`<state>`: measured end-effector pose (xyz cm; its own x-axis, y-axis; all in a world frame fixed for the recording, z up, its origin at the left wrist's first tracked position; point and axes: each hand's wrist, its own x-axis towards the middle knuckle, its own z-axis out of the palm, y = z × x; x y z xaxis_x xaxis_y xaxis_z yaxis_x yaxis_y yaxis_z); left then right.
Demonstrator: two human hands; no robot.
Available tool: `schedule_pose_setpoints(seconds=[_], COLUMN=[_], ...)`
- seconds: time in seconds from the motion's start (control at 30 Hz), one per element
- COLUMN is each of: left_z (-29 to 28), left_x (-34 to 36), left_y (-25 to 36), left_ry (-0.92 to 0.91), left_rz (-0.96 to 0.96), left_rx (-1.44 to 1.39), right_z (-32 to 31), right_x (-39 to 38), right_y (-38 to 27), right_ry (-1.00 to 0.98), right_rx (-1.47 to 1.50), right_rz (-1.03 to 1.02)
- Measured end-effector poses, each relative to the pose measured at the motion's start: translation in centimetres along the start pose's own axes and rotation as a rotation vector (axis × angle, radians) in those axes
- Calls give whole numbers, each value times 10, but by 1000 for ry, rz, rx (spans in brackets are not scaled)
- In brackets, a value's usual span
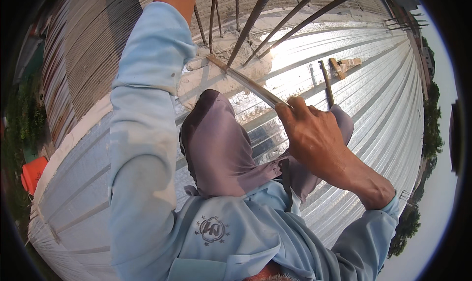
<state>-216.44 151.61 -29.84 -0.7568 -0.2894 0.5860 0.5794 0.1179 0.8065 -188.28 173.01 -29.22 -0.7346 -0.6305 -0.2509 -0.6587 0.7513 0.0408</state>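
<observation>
My right hand (314, 138) is closed around the near end of a long, narrow flat bar (253, 87). The bar slants away to the left, and its brownish far end rests near the foot of several steel reinforcing rods (248, 25), by rough concrete (199, 87). My left arm, in a light blue sleeve (147, 60), reaches up past the top edge; the left hand is out of the picture. My bent knees (216, 143) are between the two arms.
Shiny ribbed metal sheeting (383, 109) spreads across the right. On it lie a dark bar-like tool (326, 84) and a brown wooden piece (339, 67). Older corrugated sheets (93, 45) cover the far left. An orange-red container (33, 175) stands beyond the left roof edge.
</observation>
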Motion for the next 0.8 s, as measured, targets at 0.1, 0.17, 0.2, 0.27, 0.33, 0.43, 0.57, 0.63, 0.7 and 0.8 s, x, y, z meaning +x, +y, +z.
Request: schedule_pose_setpoints(seconds=[0.1, 0.17, 0.2, 0.27, 0.33, 0.43, 0.57, 0.63, 0.7, 0.8], left_z=[-3, 8, 6, -3, -5, -10, -7, -3, -2, 7], left_x=[7, 7, 8, 12, 13, 20, 24, 24, 27, 28], left_y=[-4, -5, -4, -6, -11, -18, -23, -28, -35, -35], left_ry=[16, 11, 9, 28, 37, 49, 48, 48, 53, 54], left_rz=[-6, -15, -18, -16, -23, -20, -19, -25, -36, -62], left_rx=[13, -14, -8, 13, 17, 30, 47, 40, 51, 55], right_z=[22, 48, 53, 56, 53, 55, 45, 33, 29, 22], right_x=[-11, -17, -11, 2, 1, 9, 23, 33, 43, 50], right_y=[-4, 3, 2, 0, -4, -7, -9, -10, -8, -2], right_ry=[476, 764, 881, 1115, 1193, 1277, 1406, 1381, 1378, 1368], right_rx=[188, 209, 189, 155, 298, 401, 331, 425, 433, 318], right_rz=[9, 66, 52, 29, -26, 45, 191, 186, 153, 81])
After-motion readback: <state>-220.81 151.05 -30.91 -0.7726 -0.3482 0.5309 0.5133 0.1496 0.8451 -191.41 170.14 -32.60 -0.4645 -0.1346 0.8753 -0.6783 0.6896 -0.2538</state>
